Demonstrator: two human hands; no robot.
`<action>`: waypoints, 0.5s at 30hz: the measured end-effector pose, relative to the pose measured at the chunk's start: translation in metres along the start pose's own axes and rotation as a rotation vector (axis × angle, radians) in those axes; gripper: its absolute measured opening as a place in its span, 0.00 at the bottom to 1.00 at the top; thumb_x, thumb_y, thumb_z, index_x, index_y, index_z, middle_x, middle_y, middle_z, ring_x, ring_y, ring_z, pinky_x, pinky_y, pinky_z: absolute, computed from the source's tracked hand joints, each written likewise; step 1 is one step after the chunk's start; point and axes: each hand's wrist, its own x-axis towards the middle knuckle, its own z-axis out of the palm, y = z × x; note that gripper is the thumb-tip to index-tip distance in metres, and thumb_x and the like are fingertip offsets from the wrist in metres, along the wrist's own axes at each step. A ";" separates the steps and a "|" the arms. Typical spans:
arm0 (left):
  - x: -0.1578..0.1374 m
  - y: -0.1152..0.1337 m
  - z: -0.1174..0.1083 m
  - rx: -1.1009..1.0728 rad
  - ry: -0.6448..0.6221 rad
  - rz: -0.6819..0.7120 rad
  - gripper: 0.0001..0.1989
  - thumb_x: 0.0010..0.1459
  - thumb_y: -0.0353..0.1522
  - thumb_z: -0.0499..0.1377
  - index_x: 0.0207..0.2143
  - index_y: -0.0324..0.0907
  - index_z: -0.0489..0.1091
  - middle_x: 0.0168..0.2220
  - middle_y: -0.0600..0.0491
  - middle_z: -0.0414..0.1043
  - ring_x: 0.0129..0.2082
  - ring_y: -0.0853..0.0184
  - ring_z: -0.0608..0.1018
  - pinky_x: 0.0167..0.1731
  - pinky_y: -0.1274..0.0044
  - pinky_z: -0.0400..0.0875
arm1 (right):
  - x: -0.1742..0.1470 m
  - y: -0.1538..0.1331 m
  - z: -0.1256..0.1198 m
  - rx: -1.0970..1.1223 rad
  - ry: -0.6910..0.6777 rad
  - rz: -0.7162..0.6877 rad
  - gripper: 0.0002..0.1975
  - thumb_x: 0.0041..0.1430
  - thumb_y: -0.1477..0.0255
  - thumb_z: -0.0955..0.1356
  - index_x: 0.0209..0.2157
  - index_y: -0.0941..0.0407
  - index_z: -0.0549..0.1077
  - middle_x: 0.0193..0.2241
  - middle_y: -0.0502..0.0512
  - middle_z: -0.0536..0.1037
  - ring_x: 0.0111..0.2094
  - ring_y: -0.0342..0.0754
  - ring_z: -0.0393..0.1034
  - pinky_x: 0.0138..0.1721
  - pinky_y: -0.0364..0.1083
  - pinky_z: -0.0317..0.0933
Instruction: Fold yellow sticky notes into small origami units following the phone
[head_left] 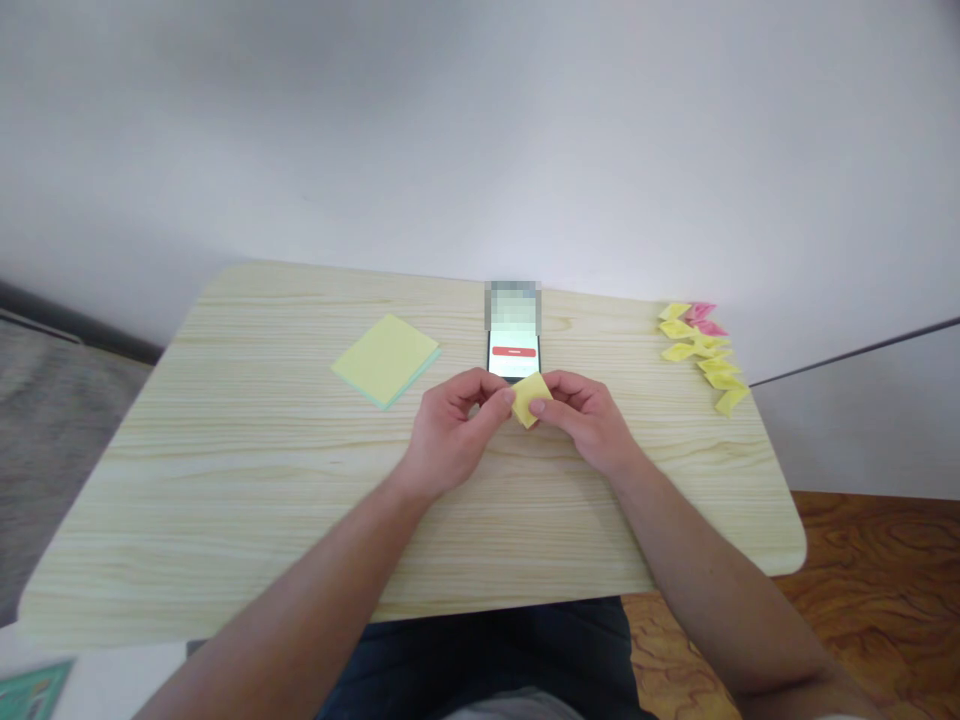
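Observation:
Between both hands is a small folded piece of yellow paper (531, 396), held above the middle of the table. My left hand (457, 425) pinches its left corner between thumb and fingers. On the other side, my right hand (589, 415) grips it, the thumb lying flat on its face. Just beyond the paper lies a phone (514, 352) with a lit screen and a red bar; its near end is partly hidden by my hands. To the left is a stack of square paper sheets (386, 360), yellow on top with green showing beneath.
Several folded yellow paper pieces (679, 328) and pink ones (709, 327) sit in a cluster at the table's right edge. The pale wooden table (247, 480) has rounded corners and meets a white wall (450, 140) at the back. A green item (34, 690) shows at lower left.

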 end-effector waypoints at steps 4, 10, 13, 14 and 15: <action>0.002 -0.001 0.000 -0.046 0.018 -0.012 0.10 0.62 0.39 0.63 0.33 0.41 0.76 0.29 0.53 0.75 0.30 0.67 0.75 0.33 0.75 0.69 | 0.000 0.003 0.000 0.087 -0.028 0.005 0.14 0.53 0.69 0.78 0.42 0.54 0.79 0.36 0.52 0.82 0.34 0.45 0.75 0.38 0.46 0.72; 0.001 -0.001 0.001 -0.057 0.009 -0.028 0.10 0.62 0.38 0.64 0.33 0.41 0.76 0.29 0.52 0.76 0.30 0.68 0.75 0.33 0.75 0.69 | 0.000 0.005 -0.001 0.102 -0.012 0.018 0.17 0.53 0.71 0.77 0.45 0.53 0.76 0.33 0.51 0.81 0.31 0.44 0.74 0.35 0.46 0.71; 0.001 -0.002 0.001 -0.053 0.010 -0.032 0.11 0.62 0.39 0.64 0.33 0.41 0.76 0.29 0.52 0.76 0.30 0.67 0.75 0.33 0.75 0.70 | 0.000 0.004 0.000 0.106 -0.002 0.026 0.19 0.50 0.73 0.78 0.44 0.53 0.75 0.33 0.50 0.81 0.30 0.44 0.74 0.35 0.45 0.71; 0.001 -0.002 0.001 -0.051 0.010 -0.035 0.11 0.62 0.39 0.64 0.33 0.41 0.77 0.29 0.52 0.76 0.30 0.67 0.76 0.33 0.75 0.70 | 0.000 0.003 0.000 0.109 0.002 0.028 0.20 0.49 0.73 0.78 0.44 0.53 0.75 0.33 0.50 0.82 0.30 0.44 0.74 0.34 0.45 0.71; 0.001 -0.003 0.001 -0.050 0.010 -0.037 0.10 0.61 0.39 0.64 0.34 0.41 0.77 0.30 0.52 0.77 0.31 0.67 0.76 0.34 0.75 0.71 | -0.001 0.003 0.001 0.112 0.005 0.031 0.21 0.49 0.73 0.78 0.44 0.53 0.74 0.33 0.50 0.82 0.30 0.44 0.73 0.34 0.45 0.70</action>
